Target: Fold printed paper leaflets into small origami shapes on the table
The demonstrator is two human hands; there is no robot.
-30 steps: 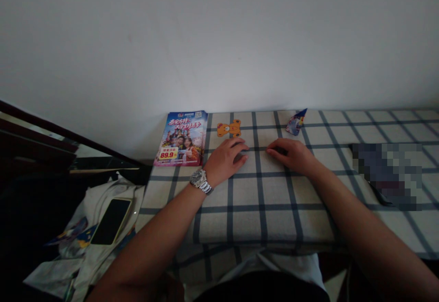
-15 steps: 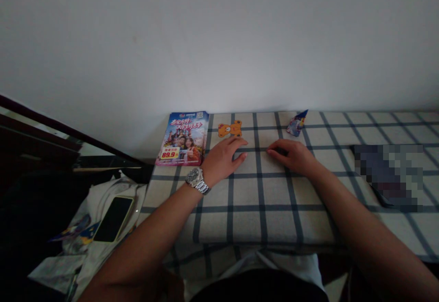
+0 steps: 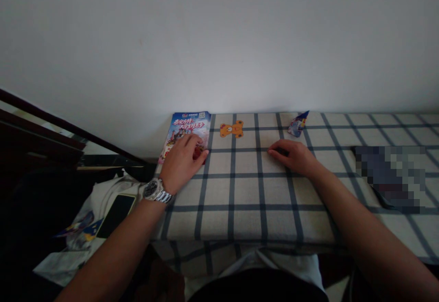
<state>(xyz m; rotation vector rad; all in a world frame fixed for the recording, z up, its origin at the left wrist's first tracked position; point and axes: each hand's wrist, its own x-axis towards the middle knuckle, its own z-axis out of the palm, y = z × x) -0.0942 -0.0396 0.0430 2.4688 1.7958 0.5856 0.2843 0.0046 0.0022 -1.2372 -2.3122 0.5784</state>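
Observation:
My left hand (image 3: 181,162), with a metal watch on the wrist, lies palm down on the lower half of a colourful flyer (image 3: 188,126) at the table's far left corner; its fingers are spread flat. My right hand (image 3: 291,155) rests on the checked tablecloth (image 3: 247,201) near the middle, fingers loosely curled downward with nothing visible in them. An orange bear-shaped cutout (image 3: 232,129) lies between the flyer and my right hand. A small folded blue paper cone (image 3: 297,123) stands just beyond my right hand.
A white wall rises right behind the table. A dark blurred object (image 3: 391,176) lies on the cloth at the right. Left of the table, lower down, a phone (image 3: 115,209) lies on a heap of white printed cloth. Dark furniture fills the far left.
My left hand has slid left from the cloth near the bear cutout onto the flyer. My right hand has stayed in place.

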